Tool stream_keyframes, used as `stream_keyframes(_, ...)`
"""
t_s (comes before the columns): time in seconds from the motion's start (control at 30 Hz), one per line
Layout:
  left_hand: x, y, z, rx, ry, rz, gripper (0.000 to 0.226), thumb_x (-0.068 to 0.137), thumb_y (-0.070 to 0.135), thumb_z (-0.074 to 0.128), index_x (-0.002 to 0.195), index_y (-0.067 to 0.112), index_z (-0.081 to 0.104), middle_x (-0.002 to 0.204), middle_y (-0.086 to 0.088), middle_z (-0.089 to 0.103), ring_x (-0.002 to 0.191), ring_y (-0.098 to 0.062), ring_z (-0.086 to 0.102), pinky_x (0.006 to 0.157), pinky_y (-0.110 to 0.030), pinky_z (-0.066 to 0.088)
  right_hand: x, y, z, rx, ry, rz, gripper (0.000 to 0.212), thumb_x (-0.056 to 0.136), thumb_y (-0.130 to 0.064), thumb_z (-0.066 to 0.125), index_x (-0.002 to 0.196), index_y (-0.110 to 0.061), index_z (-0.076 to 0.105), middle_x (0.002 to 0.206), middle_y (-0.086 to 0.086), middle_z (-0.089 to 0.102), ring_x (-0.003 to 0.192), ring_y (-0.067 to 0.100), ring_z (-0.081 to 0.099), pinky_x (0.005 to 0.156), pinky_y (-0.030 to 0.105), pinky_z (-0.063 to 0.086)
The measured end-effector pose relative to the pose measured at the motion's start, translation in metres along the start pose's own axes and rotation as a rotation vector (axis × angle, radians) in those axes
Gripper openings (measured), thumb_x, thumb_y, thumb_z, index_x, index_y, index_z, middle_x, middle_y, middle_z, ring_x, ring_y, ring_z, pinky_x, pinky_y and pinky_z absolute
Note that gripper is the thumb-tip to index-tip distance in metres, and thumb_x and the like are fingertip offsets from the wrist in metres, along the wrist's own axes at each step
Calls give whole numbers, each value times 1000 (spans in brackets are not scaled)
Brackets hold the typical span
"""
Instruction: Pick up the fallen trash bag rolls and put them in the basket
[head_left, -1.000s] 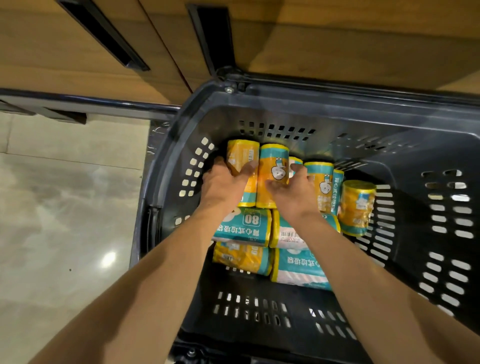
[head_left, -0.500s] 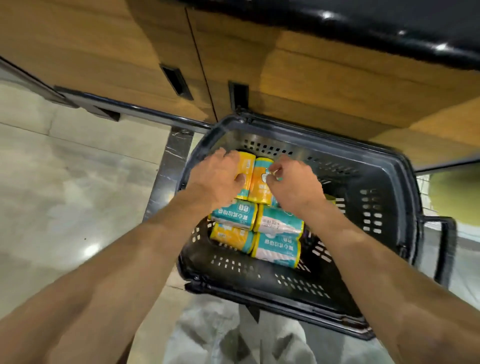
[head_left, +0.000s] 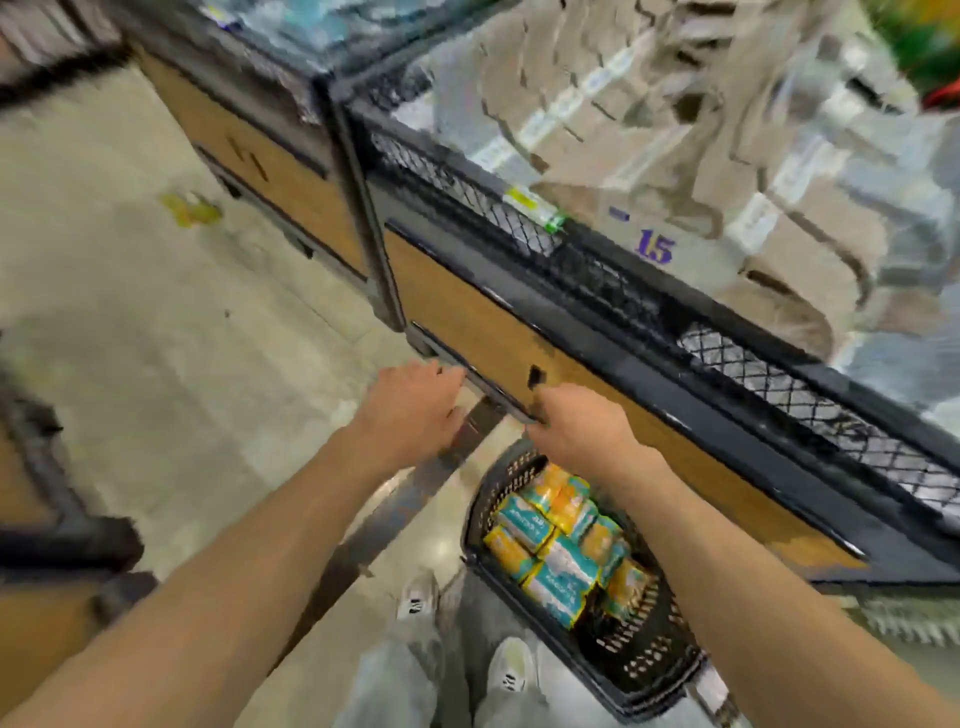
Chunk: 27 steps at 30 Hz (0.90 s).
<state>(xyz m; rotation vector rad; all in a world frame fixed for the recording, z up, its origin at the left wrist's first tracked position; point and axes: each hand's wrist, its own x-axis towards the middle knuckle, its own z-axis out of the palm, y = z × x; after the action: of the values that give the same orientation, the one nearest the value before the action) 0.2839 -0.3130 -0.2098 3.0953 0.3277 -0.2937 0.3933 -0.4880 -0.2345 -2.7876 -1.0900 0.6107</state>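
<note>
Hovering empty above the black perforated plastic basket (head_left: 644, 670), the left hand (head_left: 415, 410) and right hand (head_left: 582, 431) show loosely curled fingers. Yellow-and-teal wrapped trash bag rolls (head_left: 561, 540) lie packed inside, right of the shoes; they look light, squashy, slippery-wrapped, best gripped around their middles.

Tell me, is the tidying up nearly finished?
Mostly, it seems. Many trash bag rolls already lie packed in the basket. Neither the left hand nor the right hand holds a roll; both hang above the basket, fingers loosely curled. A blurred yellow thing on the floor far left may be one more roll to fetch.
</note>
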Motion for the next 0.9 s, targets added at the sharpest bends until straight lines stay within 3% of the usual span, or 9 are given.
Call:
stream_keyframes(0.2,-106,-129,-90,-13,128,-304,33,98,43,42,119,20,54,112,-4,59,98,-27,60,76,-37,48,7,-173,-90,-55,25,-358,25,96,-39,52,113,-23,61,107,2,63,99,27,62,78,38,52)
stream_keyframes(0.47,-188,-304,-156,37,244,-542,33,96,43,43,115,20,57,108,-4,62,97,-27,61,76,-37,49,58,-383,-165,-211,59,-557,25,99,-39,50,115,-23,61,111,1,65,100,25,62,83,43,55)
stream_keyframes(0.67,-206,-396,-168,37,255,-629,35,96,44,43,117,20,55,111,-5,61,99,-29,61,68,-34,38,96,-474,-183,-195,102,-608,29,99,-39,51,121,-26,62,116,-1,66,105,23,63,86,43,55)
stream_keyframes(0.9,-167,-488,-163,36,228,-648,34,97,43,41,119,20,53,112,-5,60,100,-28,60,70,-35,39,191,-538,-190,-170,72,-607,26,98,-40,52,117,-26,63,115,-1,67,101,23,64,82,39,55)
